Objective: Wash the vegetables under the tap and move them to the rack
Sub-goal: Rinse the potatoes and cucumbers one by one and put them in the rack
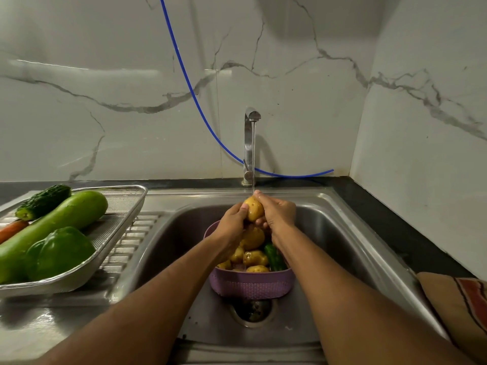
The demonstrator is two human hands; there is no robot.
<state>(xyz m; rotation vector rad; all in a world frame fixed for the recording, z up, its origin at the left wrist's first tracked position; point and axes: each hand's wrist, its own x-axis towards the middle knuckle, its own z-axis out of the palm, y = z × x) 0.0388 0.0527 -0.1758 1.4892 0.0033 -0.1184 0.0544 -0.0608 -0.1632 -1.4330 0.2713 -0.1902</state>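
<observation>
A yellow potato [253,208] is held under the thin stream from the steel tap [249,143]. My left hand [233,219] and my right hand [278,213] both grip it from either side, above a purple basket [250,284] in the sink. The basket holds several more potatoes [255,257] and a green cucumber [274,256]. On the drainboard at left, a mesh steel rack [118,219] carries a bottle gourd [58,219], a green bell pepper [59,252], a bitter gourd [43,201] and a carrot [11,229].
The steel sink [342,233] has an open drain [253,310] just in front of the basket. A blue hose [189,83] runs down the marble wall behind the tap. A striped cloth [463,306] lies on the dark counter at right.
</observation>
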